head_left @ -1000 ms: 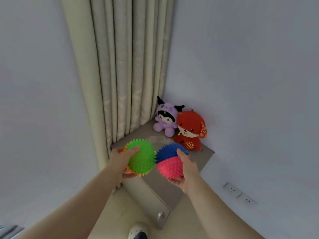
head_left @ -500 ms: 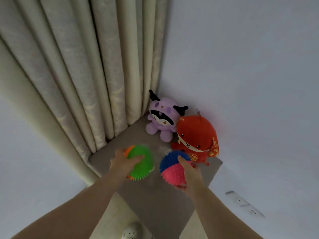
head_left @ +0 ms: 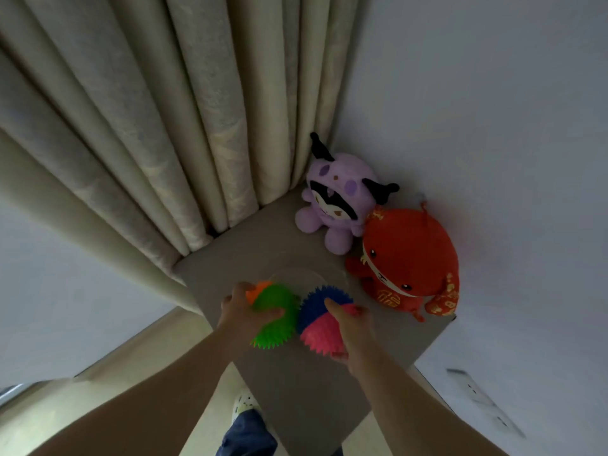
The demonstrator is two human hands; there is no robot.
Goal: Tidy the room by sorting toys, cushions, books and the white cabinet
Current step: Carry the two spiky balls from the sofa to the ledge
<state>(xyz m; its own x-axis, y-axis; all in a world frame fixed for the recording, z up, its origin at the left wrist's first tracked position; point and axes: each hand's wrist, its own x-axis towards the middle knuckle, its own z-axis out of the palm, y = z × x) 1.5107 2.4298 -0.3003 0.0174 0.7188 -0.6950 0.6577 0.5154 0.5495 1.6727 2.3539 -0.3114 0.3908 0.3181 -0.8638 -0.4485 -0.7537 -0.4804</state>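
Our left hand (head_left: 240,311) is curled round a spiky ball (head_left: 278,320) that is green with an orange patch at its far side; the thumb lies across the green face and the fingers wrap behind, over the orange part. Our right hand (head_left: 353,327) grips a second spiky ball (head_left: 316,319), blue on the far half and pink on the near half, with the thumb laid over the seam between the colours and the fingers cupped under the pink side. The two balls touch each other, side by side. Both are over the grey top of the cabinet (head_left: 296,390), near its left front part; we cannot tell whether they rest on it or are held just above.

Both balls are covered all over in short soft spikes. Just behind them a faint clear round outline (head_left: 307,274) shows on the top; we cannot tell what it is.

Further back, in the corner, a purple plush toy (head_left: 335,199) with black horns sits beside the curtain (head_left: 164,126). A red plush toy (head_left: 408,258) with gold markings sits just to its right, touching it, against the pale wall (head_left: 493,93). A wall socket (head_left: 477,390) shows low on the right. Below the arms we see a white shoe (head_left: 245,404) and a blue trouser leg (head_left: 246,436).
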